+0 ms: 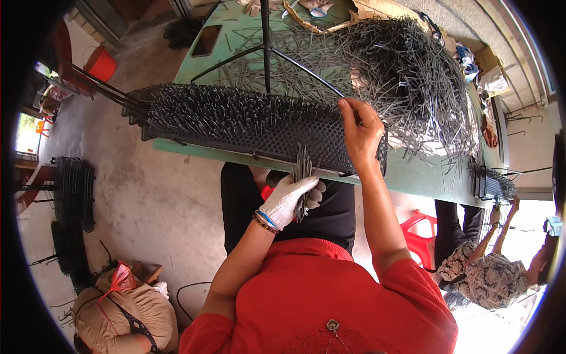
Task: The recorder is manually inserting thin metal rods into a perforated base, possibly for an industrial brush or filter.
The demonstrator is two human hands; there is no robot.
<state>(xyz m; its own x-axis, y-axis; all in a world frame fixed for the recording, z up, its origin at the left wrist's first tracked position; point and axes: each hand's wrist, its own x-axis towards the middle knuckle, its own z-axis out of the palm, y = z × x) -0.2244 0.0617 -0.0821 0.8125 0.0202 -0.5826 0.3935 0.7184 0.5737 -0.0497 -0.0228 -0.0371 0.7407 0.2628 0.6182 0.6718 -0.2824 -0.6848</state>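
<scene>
In my left hand [290,199], which wears a white glove, is a bundle of thin grey metal pins [303,162], gripped upright at the table's near edge. Just beyond it lies a long black perforated tray [295,144]. Dark pins [206,112] stand packed in the holes of its left and back parts, while bare holes show at the front right. My bare right hand [361,127] is over the tray's right end, thumb and forefinger pinched together beside the tip of a black wire frame leg [309,72]. What sits between those fingertips is too small to make out.
A big heap of loose dark pins [413,82] covers the green table's [236,44] far right. A phone [207,41] lies at the far left. Another person [492,277] works at a smaller rack [495,186] on the right. A second person [127,301] is at lower left, near stacked black racks [73,194].
</scene>
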